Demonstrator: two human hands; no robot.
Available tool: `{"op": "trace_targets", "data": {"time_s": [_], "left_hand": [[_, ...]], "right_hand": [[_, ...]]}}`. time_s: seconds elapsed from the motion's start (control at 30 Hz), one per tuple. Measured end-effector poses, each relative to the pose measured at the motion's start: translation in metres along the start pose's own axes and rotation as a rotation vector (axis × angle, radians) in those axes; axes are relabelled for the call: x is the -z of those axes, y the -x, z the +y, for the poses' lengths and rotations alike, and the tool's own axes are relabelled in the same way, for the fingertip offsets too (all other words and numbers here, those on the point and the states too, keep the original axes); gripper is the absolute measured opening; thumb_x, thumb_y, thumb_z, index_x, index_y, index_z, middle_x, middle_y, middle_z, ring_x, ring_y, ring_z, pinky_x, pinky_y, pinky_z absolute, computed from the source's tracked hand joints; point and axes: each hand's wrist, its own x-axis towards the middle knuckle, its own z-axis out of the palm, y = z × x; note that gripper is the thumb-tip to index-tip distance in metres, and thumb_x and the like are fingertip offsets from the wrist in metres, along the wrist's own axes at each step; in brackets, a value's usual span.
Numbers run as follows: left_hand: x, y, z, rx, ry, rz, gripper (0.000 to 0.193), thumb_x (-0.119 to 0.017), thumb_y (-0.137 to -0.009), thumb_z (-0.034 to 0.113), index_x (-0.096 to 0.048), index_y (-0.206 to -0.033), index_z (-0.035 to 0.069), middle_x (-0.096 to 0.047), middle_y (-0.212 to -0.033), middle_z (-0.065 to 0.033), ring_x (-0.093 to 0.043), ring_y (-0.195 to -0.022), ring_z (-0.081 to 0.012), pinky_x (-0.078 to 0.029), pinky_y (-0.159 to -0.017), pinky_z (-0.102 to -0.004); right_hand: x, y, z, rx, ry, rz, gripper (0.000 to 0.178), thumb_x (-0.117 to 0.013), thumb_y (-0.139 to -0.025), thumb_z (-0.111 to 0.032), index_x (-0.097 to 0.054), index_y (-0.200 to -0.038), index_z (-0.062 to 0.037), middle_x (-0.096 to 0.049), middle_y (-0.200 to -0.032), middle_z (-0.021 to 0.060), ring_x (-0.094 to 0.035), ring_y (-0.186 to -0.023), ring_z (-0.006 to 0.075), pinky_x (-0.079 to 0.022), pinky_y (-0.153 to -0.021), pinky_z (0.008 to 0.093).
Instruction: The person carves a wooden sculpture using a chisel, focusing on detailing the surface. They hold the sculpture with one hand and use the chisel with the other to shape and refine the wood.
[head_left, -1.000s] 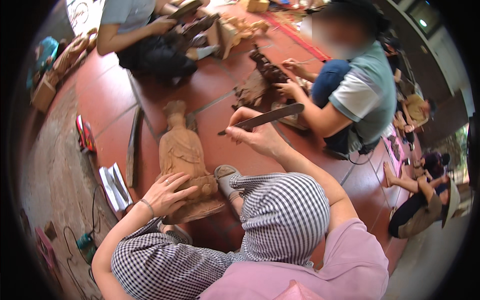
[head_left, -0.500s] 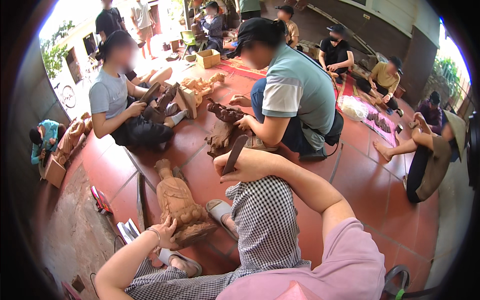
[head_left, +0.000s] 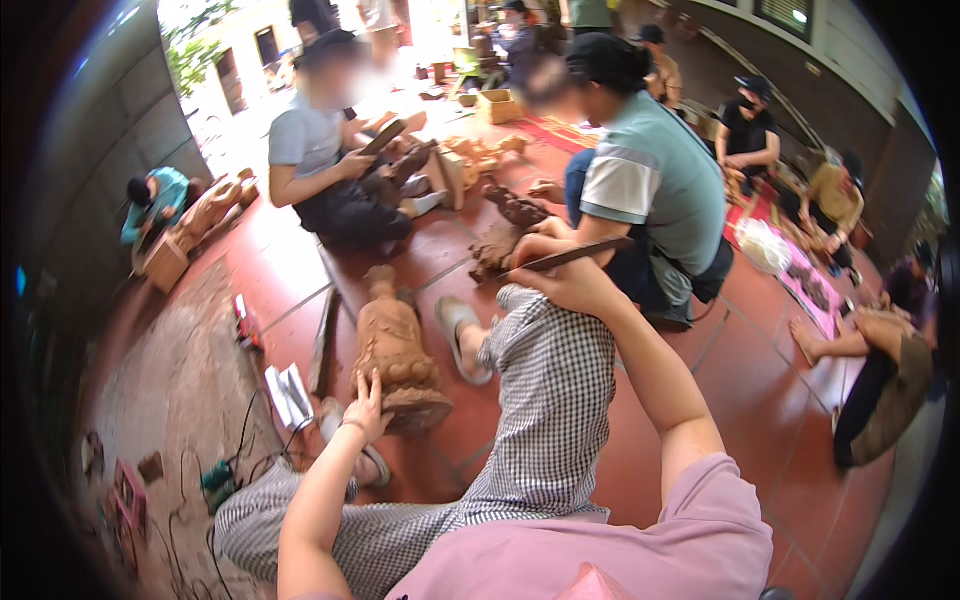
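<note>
Red-brown floor tiles (head_left: 745, 410), set in pale joints and glossy where light falls, form the work surface; at left they meet a worn, greyish-brown strip of ground (head_left: 190, 380). On the tiles in front of the person is a carved wooden figure (head_left: 393, 335), its base nearer the person and its head farther away. The left hand (head_left: 367, 408) rests on its lower part, fingers extended and slightly spread. The right hand (head_left: 565, 280), above the checked trouser knee (head_left: 550, 350), pinches a dark flat tool (head_left: 578, 253) between thumb and fingers. Left of the figure lie a dark bar (head_left: 323, 340) and an open white booklet (head_left: 289, 397). Beyond, co-workers sit or crouch near a pink mat (head_left: 818, 292) and a yellowish box (head_left: 497, 106); a dark wall (head_left: 845, 110) bounds the room at right, and bright daylight enters at the back.
</note>
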Motion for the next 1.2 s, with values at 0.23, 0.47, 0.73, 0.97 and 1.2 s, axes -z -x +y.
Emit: {"op": "trace_targets", "data": {"time_s": [0.23, 0.47, 0.73, 0.97, 1.2], "left_hand": [[0.001, 0.006, 0.006, 0.161, -0.05, -0.029, 0.107, -0.069, -0.092, 0.041, 0.013, -0.16, 0.028, -0.022, -0.153, -0.0424, -0.061, -0.115, -0.0504, -0.052, -0.097, -0.0505], [-0.002, 0.005, 0.006, 0.144, -0.064, -0.003, 0.107, -0.067, -0.093, 0.045, 0.016, -0.159, 0.03, -0.048, -0.138, -0.0394, -0.062, -0.115, -0.047, -0.05, -0.099, -0.0496], [0.005, 0.013, 0.007, 0.074, -0.043, 0.018, 0.104, -0.067, -0.092, 0.044, 0.008, -0.161, 0.019, -0.07, -0.104, -0.0265, -0.07, -0.097, -0.041, -0.054, -0.09, -0.048], [0.001, 0.015, 0.007, 0.018, -0.053, 0.078, 0.102, -0.066, -0.091, 0.047, 0.003, -0.162, 0.019, -0.071, -0.095, -0.0223, -0.07, -0.086, -0.0382, -0.055, -0.081, -0.0497], [0.006, 0.011, 0.028, -0.025, -0.183, 0.122, 0.093, -0.062, -0.092, 0.041, -0.007, -0.162, 0.012, -0.073, -0.085, -0.0158, -0.072, -0.075, -0.0304, -0.056, -0.069, -0.0429]], "right_hand": [[-0.055, 0.05, -0.011, -0.325, -0.578, 0.407, 0.004, -0.062, -0.093, -0.001, -0.059, -0.096, -0.0006, -0.063, -0.077, 0.0047, -0.061, -0.066, 0.0092, -0.049, -0.059, 0.023], [-0.105, 0.049, -0.013, -0.42, -0.732, 0.354, 0.004, -0.064, -0.092, -0.002, -0.062, -0.096, -0.0017, -0.064, -0.074, 0.0022, -0.062, -0.065, 0.0069, -0.05, -0.058, 0.0213], [-0.157, 0.048, -0.002, -0.55, -0.881, 0.313, 0.008, -0.065, -0.094, -0.004, -0.06, -0.1, -0.0013, -0.064, -0.077, 0.0042, -0.061, -0.064, 0.0099, -0.05, -0.056, 0.0237], [-0.219, 0.072, 0.032, -0.807, -0.934, 0.34, 0.009, -0.064, -0.097, -0.01, -0.059, -0.103, -0.0055, -0.065, -0.076, 0.0026, -0.061, -0.061, 0.01, -0.051, -0.055, 0.0242], [-0.254, 0.05, 0.046, -0.837, -0.956, 0.371, 0.012, -0.061, -0.1, -0.015, -0.059, -0.107, -0.0052, -0.065, -0.077, 0.0035, -0.06, -0.06, 0.0108, -0.049, -0.054, 0.0259]]}}
